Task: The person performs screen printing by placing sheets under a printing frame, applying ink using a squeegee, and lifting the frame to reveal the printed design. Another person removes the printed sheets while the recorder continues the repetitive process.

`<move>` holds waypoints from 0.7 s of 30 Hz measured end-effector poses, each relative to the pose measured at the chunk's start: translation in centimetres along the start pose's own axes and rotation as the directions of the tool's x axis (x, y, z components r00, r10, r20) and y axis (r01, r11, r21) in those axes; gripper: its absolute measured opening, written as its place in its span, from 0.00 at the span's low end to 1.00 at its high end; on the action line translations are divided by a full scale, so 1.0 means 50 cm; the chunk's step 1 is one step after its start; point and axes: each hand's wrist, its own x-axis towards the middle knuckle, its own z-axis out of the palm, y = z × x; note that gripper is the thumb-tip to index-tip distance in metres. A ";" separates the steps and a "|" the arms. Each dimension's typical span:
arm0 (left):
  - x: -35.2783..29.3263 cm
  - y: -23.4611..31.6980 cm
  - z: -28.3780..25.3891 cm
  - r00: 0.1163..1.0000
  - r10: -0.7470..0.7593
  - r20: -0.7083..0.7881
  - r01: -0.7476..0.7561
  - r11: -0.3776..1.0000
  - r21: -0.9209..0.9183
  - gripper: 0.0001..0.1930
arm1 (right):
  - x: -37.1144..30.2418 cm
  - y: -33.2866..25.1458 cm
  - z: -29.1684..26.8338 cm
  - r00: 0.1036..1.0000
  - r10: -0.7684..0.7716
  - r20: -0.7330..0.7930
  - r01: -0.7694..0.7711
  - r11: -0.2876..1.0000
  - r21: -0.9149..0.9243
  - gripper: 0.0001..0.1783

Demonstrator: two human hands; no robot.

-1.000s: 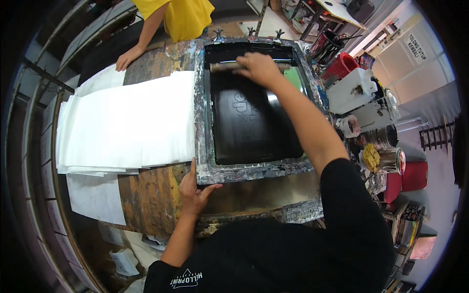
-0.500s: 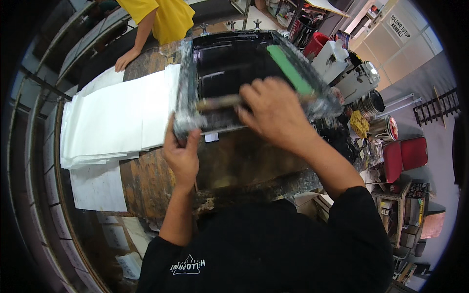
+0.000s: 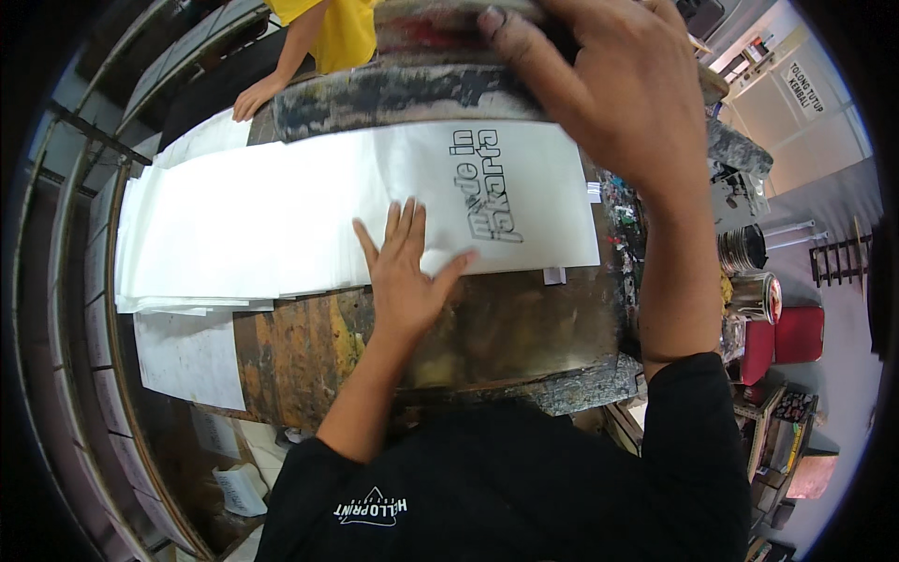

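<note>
My left hand [image 3: 405, 286] lies with fingers spread over the near edge of a flat white sheet [image 3: 552, 197], which bears black outlined lettering [image 3: 485, 187] on its right part. Above the sheet's far edge, the ink-stained edge of a screen-printing frame [image 3: 403, 98] is raised toward me. My right hand [image 3: 623, 89] is high at the upper right, its thumb closed on the worn wooden handle of a squeegee [image 3: 435, 26] over the frame. Its other fingers run partly out of view at the top, and the frame's inside is hidden.
A stack of white sheets [image 3: 206, 225] lies on the left of the stained wooden table [image 3: 300, 342]. Beyond it, a person in a yellow top rests a hand [image 3: 259, 96] near the stack. Cans [image 3: 754, 298] and red chairs [image 3: 799, 334] stand at the right.
The screen frame has come up off the table, uncovering the printed sheet. My left hand has gone from the frame's corner to the sheet; my right hand has risen with the squeegee.
</note>
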 end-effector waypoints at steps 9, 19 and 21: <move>-0.004 -0.167 -0.169 0.918 -0.242 -0.313 0.287 0.952 0.105 0.25 | -0.022 0.000 0.011 0.994 -0.085 -0.071 0.081 0.995 -0.063 0.31; -0.001 0.084 0.200 0.942 0.224 0.249 -0.264 0.954 0.141 0.31 | -0.011 -0.004 -0.009 0.993 -0.086 -0.077 0.086 0.996 -0.012 0.34; -0.018 0.096 0.286 0.952 0.170 0.256 -0.229 0.948 0.222 0.31 | -0.018 -0.005 -0.011 0.995 -0.088 -0.039 0.088 0.996 -0.016 0.34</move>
